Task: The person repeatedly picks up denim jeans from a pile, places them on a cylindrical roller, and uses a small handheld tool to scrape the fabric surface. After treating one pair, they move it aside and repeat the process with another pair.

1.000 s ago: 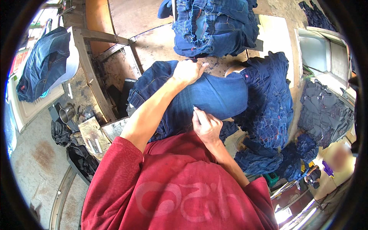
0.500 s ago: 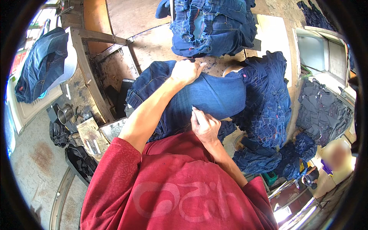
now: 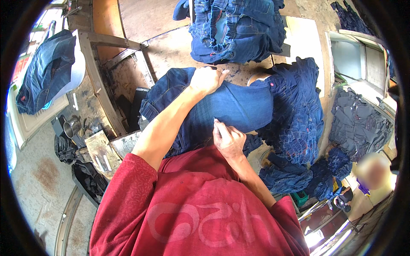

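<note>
While the left hand (image 3: 207, 81) is clenched on the far edge of a blue denim garment (image 3: 252, 106) spread across the middle in the head view, the right hand (image 3: 229, 138) has its fingertips drawn together against the garment's near part; whether they pinch something small cannot be told. The left forearm (image 3: 164, 121) crosses the cloth and hides part of it. A heap of elastic-waisted jeans (image 3: 247, 36) stands just beyond, covering some of the bench, and a crumpled denim pile (image 3: 299, 111) presses against the garment's right end. Farther right lie dark grey garments (image 3: 361, 123); at the far left, more folded denim (image 3: 45, 74), with a metal cup (image 3: 71, 127) nearer. The bench (image 3: 171, 51) is stained, worn wood, with a wooden frame (image 3: 115, 42) at its left. The floor (image 3: 47, 213) on the near left is grey with brownish patches; another person (image 3: 341, 200) shows at the right.
</note>
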The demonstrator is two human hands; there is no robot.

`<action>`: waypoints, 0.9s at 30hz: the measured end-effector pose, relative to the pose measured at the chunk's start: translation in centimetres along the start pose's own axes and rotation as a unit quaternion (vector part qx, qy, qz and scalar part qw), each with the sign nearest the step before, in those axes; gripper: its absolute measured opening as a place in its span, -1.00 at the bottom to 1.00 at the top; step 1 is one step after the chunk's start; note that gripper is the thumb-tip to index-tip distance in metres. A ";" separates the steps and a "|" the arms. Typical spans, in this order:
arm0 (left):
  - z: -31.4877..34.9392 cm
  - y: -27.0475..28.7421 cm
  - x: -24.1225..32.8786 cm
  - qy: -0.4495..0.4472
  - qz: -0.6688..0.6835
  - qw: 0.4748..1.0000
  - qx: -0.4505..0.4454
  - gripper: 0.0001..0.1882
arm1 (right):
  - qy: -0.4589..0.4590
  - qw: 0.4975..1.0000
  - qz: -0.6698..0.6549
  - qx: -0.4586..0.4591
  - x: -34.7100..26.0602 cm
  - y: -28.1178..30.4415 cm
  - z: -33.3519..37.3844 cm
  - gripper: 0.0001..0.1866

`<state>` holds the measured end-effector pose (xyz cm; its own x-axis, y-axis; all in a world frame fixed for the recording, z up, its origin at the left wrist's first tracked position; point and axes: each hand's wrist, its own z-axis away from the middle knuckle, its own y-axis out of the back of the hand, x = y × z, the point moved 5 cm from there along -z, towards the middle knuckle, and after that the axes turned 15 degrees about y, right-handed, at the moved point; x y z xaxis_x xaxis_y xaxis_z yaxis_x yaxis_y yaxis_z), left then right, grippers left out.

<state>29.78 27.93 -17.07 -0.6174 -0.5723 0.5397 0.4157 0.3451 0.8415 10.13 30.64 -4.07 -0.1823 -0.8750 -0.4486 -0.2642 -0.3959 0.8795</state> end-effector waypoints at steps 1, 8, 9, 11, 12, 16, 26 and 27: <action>0.0 0.0 0.0 -0.002 -0.004 1.000 0.007 -0.38 | -0.012 0.999 0.006 -0.030 0.0 -0.2 0.2 -0.88; 0.1 -0.7 -0.5 0.011 0.005 1.000 -0.020 -0.49 | -0.023 0.999 -0.027 0.026 0.2 0.2 0.1 -0.93; 0.1 -0.7 -0.5 0.011 0.007 1.000 -0.020 -0.49 | -0.002 0.999 -0.017 0.035 0.1 0.3 0.0 -0.93; 0.1 -0.8 -0.5 0.011 0.003 1.000 -0.024 -0.48 | -0.003 1.000 -0.010 -0.005 0.2 0.0 -0.1 -0.93; 0.0 -0.8 -0.5 0.010 -0.004 1.000 -0.026 -0.48 | 0.003 1.000 -0.006 -0.001 0.2 0.2 -0.1 -0.93; 0.0 -0.6 -0.4 -0.009 -0.018 1.000 -0.013 -0.47 | -0.007 0.999 -0.018 0.036 0.3 0.6 0.1 -0.94; -0.6 1.0 0.7 0.000 -0.005 0.996 -0.087 -0.55 | -0.121 0.990 -0.070 -0.029 1.0 1.9 0.3 -0.79; -0.3 2.5 0.9 0.018 0.015 0.997 -0.077 -0.57 | -0.161 0.980 -0.114 -0.018 1.3 2.4 0.8 -0.77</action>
<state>30.44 28.08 -14.46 -0.5797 -0.5917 0.5601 0.5326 0.2451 0.8101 8.54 28.77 -2.66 -0.4134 -0.6311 -0.6564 -0.3006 -0.5859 0.7526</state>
